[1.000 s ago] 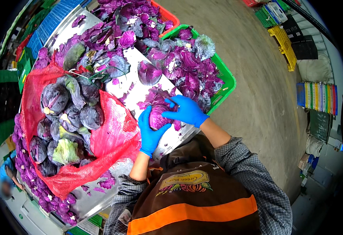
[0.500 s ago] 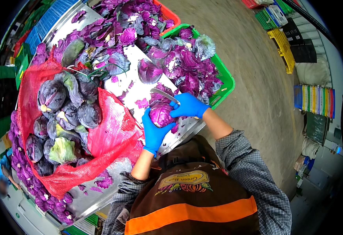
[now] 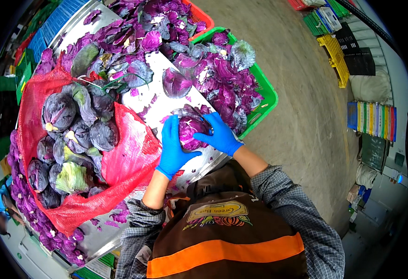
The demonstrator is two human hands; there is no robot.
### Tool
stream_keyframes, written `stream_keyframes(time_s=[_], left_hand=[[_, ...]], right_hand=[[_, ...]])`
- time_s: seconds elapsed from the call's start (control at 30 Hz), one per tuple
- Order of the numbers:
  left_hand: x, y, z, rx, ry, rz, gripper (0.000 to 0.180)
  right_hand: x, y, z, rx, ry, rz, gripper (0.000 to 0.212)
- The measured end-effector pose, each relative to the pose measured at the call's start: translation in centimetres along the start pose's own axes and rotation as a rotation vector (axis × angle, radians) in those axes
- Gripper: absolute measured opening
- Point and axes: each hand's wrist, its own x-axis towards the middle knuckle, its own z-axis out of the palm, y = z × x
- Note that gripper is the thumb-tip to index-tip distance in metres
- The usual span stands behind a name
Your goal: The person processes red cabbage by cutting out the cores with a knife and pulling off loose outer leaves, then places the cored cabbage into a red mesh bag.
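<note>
A peeled red cabbage [image 3: 193, 132] rests on the metal table in front of me, with a darker outer leaf at its far side. My left hand [image 3: 172, 148], blue-gloved, cups it from the left, fingers stretched along its side and thumb near its front. From the right, my right hand [image 3: 221, 135] curls at the cabbage, thumb against its front. The knife seen in that hand earlier is hidden now among the fingers and dark leaf. Beyond lies a cut-off cabbage leaf [image 3: 176, 83]. To the left, a red mesh bag [image 3: 136, 149] holds several dark, untrimmed cabbages [image 3: 59, 111].
A green crate [image 3: 265, 90] heaped with purple leaves stands against the table's right edge, an orange-red crate [image 3: 203, 18] behind it. Trimmed purple heads [image 3: 50, 228] line the table's left side. Another person [image 3: 3, 204] is at the far left. Stacked crates [image 3: 374, 120] stand at the right.
The knife blade, plain above the cabbage before, is out of sight now. My left hand has moved up along the cabbage's side; my right hand has shifted slightly right and down.
</note>
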Motion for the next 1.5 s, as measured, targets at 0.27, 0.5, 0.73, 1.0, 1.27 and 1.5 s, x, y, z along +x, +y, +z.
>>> stream_keyframes(time_s=[0.27, 0.5, 0.73, 1.0, 1.27, 1.5], left_hand=[[-1.0, 0.4, 3.9, -0.406, 0.242, -0.482, 0.129], [-2.7, -0.3, 4.6, -0.301, 0.160, -0.462, 0.131], [-2.8, -0.2, 4.9, -0.533, 0.138, -0.444, 0.135], [-2.3, 0.2, 5.4, -0.426, 0.162, -0.381, 0.136], [-2.4, 1.7, 3.3, -0.281, 0.133, -0.383, 0.128], [-0.7, 1.9, 2.7, 0.145, 0.152, -0.383, 0.125]], right_hand=[[0.2, 1.3, 0.0, -0.055, 0.028, 0.015, 0.040], [0.2, 3.1, 0.1, 0.211, 0.112, 0.127, 0.050], [2.2, -2.1, -3.8, 0.073, -0.334, 0.213, 0.058], [0.8, -2.0, -1.9, -0.141, -0.274, 0.346, 0.047], [-0.4, 3.4, -1.0, -0.182, 0.214, 0.135, 0.035], [-3.2, -2.1, -4.2, -0.251, -0.054, -0.009, 0.028]])
